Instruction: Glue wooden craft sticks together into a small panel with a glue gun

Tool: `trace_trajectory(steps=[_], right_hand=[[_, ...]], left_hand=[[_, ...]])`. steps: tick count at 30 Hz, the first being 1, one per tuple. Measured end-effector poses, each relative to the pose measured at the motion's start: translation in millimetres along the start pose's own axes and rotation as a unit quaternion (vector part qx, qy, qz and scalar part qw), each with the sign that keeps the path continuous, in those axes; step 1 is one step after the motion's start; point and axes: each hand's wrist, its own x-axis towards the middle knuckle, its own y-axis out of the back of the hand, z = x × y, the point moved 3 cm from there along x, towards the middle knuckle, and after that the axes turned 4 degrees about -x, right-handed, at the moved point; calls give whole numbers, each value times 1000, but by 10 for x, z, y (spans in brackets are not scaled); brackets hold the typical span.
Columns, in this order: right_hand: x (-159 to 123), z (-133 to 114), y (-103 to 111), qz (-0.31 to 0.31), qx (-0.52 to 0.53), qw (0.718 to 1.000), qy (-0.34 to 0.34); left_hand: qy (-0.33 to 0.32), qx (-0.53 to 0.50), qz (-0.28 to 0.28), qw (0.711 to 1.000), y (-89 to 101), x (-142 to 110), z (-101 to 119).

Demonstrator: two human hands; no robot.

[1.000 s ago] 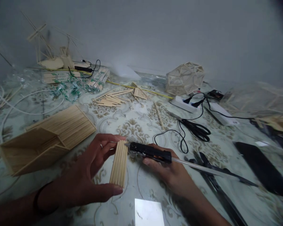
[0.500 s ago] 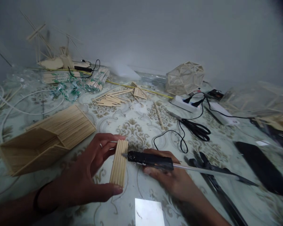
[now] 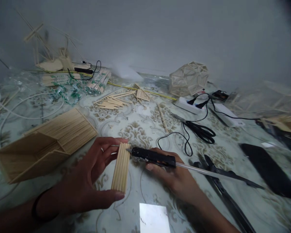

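Note:
My left hand grips a small panel of wooden sticks by its two ends, thumb at the near end and fingers at the far end. In my right hand is a black glue gun, with a clear glue stick running out of its back. The gun's metal tip points left and meets the panel's right side near the far end; whether it touches is hard to tell. A larger hollow box of wooden sticks lies on its side to the left of my left hand.
Scissors, a black cable, a power strip and a dark phone-like slab lie to the right. Black pliers-like tools rest beside my right forearm. Loose sticks, packaged sticks and a stick-framed polyhedron stand farther back.
The glue gun's tip has moved up along the panel, from about its middle side towards the far end. My left hand still holds the panel in nearly the same place.

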Motion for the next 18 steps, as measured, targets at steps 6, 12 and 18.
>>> trace_trajectory(steps=[6, 12, 18], right_hand=[[7, 22, 4, 12, -32, 999, 1], [-4, 83, -6, 37, -45, 998, -22], [-22, 205, -7, 101, -15, 991, -81]], left_hand=[[2, -21, -4, 1000, -3, -20, -52], [-3, -1, -6, 1000, 7, -20, -37], [-36, 73, 38, 996, 88, 25, 18]])
